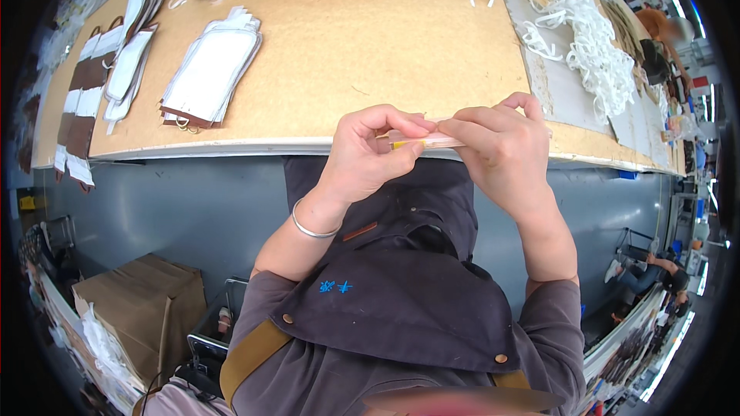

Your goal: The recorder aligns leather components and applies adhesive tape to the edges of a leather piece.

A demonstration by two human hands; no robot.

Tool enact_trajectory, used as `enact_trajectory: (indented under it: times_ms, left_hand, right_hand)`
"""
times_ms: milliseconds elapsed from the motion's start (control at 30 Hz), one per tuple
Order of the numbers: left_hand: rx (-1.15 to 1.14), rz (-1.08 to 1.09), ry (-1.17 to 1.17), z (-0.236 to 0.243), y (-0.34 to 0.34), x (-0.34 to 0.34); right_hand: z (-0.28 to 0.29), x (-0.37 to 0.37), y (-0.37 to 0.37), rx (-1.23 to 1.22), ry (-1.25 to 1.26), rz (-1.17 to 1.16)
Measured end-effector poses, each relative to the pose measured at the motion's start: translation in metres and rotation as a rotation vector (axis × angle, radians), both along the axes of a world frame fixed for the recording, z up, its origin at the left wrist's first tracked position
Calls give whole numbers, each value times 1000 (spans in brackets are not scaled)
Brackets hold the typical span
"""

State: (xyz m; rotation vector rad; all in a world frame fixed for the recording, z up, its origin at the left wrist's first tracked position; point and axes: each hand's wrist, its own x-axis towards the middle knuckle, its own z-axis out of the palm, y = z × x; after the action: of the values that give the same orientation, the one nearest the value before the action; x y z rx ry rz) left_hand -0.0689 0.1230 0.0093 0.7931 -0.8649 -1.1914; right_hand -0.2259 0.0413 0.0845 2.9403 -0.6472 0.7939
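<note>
You hold a slim, pale pen-like tool point(420, 141) with a yellow band crosswise between both hands, just at the near edge of the tan work surface point(347, 46), probably so the edge steadies your grip while you work on the tool's end. Your left hand point(370, 150) is curled closed around the tool's left end, thumb and forefinger pinching near the yellow band; a silver bangle point(310, 225) sits on that wrist. Your right hand point(501, 146) grips the other end, fingers folded over the top and wrist bent downward. Both forearms rise from your dark apron point(393, 293). Well apart on the surface lie a fanned stack of white and brown tags point(212, 69) to the left and a heap of white cords point(593, 50) to the right.
</note>
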Motion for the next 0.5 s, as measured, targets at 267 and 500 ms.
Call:
enact_trajectory:
  times_ms: [267,500]
  left_hand:
    - [-69,47,-11,-1,0,-4]
    - [-52,-38,103,-4,0,-3]
  right_hand:
    - [1,-2,4,-7,37,-10]
    - [5,-1,3,-27,67,-22]
